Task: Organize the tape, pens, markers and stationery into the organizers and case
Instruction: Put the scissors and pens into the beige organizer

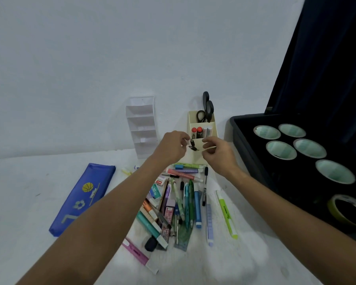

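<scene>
My left hand point(172, 146) and right hand point(216, 150) meet at the front pocket of a cream desk organizer point(190, 120) that stands against the wall. The left fingers pinch a small white piece point(188, 142) just above that pocket, where black items point(192, 146) lie. Around the pocket's front wall curl my right thumb and fingers. Black scissors point(207, 108) stand in the back pocket and markers point(199, 131) in the middle one. A pile of pens, highlighters and erasers point(179, 202) lies on the white table under my forearms.
An empty white tiered organizer point(141, 128) leans on the wall to the left. A blue pencil case point(82, 200) lies at the left. The open dark case point(245, 128) at the right holds several tape rolls point(267, 132), plus a yellow-green roll point(345, 212) near its front.
</scene>
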Tool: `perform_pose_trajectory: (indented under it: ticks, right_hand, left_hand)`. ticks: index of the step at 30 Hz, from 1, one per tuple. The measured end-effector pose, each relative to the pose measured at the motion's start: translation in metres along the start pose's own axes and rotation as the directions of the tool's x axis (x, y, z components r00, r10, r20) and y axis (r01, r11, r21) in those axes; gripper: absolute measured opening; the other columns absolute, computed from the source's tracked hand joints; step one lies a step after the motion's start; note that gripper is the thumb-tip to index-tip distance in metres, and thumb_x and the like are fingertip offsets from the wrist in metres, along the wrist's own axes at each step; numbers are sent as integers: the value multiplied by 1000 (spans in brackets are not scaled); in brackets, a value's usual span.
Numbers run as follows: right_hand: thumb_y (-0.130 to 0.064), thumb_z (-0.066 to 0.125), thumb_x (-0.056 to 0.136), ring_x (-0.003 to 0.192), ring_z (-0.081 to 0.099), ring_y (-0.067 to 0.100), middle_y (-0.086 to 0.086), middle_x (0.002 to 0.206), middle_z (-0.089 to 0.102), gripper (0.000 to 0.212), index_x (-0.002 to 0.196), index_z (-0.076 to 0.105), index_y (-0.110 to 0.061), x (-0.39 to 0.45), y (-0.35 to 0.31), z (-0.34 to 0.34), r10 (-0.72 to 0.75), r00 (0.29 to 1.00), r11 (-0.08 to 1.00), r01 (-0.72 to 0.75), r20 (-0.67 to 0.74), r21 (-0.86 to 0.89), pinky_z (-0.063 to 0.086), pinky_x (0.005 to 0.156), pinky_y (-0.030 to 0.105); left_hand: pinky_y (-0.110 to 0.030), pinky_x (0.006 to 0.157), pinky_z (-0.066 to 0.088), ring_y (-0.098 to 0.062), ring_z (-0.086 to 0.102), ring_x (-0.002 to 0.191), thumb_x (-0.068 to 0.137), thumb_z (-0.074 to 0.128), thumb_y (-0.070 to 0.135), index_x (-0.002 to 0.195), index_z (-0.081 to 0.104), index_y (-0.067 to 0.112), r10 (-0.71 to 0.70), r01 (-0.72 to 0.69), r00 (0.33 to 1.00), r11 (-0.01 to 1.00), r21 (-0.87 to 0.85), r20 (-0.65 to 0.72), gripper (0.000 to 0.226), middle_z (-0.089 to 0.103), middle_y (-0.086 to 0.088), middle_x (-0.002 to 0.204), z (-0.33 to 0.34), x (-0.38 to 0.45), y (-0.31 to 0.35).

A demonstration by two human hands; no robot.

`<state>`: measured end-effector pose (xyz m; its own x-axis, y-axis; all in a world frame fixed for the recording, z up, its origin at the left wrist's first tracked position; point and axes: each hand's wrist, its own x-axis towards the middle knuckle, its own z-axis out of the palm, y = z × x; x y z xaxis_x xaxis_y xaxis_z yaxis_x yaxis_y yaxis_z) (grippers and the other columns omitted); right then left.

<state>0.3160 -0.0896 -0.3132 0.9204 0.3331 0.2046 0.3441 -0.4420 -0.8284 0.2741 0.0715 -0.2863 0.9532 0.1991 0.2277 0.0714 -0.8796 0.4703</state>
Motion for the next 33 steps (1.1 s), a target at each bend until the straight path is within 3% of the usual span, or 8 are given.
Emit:
perform_pose_trajectory:
  ticks: [4,8,12,16,25,27,31,33]
  right_hand:
    - [-5,65,81,80,61,16,1,85,63,17,98,67,-11,-8,6,-6,74,997,996,-76,-34,-54,50,70,23]
    - [-11,67,80,80,63,19,5,91,64,10,91,68,-11,-14,11,-7,228,966,963,-205,123,-176,53,64,27]
    - [-12,66,82,66,62,21,11,80,65,8,86,69,-5,-17,12,1,344,915,919,-282,212,-277,57,64,32]
    - [-11,65,82,57,55,16,12,85,60,12,88,62,-1,-18,12,11,402,891,886,-321,210,-333,46,42,22]
    - [-13,65,83,79,56,23,10,98,53,21,98,51,-7,-22,17,16,428,887,874,-358,173,-329,39,44,20]
    - [-11,65,83,73,54,21,10,95,53,21,99,53,-5,-23,17,16,443,882,868,-377,161,-322,35,40,20]
    - [-6,62,80,47,52,18,14,81,59,12,75,52,-6,-22,19,16,496,854,861,-458,160,-221,35,29,16]
    - [-10,66,78,48,53,18,14,81,63,10,79,58,-4,-21,19,14,505,850,861,-483,151,-159,37,31,16]
  left_hand:
    - [-19,79,42,-14,57,88,85,56,0,107,69,12,-132,130,991,990,59,31,28,66,-6,109,-12,-6,-29]
    - [-23,78,46,-21,62,94,81,60,-5,97,70,8,-280,243,942,949,200,186,23,67,-10,109,-23,-18,-60]
    - [-24,75,46,-17,60,86,84,64,7,94,76,12,-225,128,915,949,289,333,16,70,-6,107,-21,-29,-74]
    - [-28,89,48,-20,63,101,91,60,19,110,73,15,-155,48,911,960,276,381,23,69,-5,115,-9,-34,-72]
    - [-29,88,47,-20,62,98,93,57,19,116,70,13,-103,-42,895,949,313,433,27,70,-5,112,2,-34,-72]
    - [-28,82,47,-19,62,90,94,56,18,116,71,15,-101,-54,885,948,315,455,27,72,-5,106,2,-34,-72]
    - [-28,79,47,-21,62,88,90,62,19,106,73,11,-128,-48,879,934,354,459,21,71,-8,100,1,-32,-69]
    - [-31,79,49,-24,62,89,89,61,13,101,72,10,-143,-49,885,917,396,442,16,69,-9,100,-1,-31,-65]
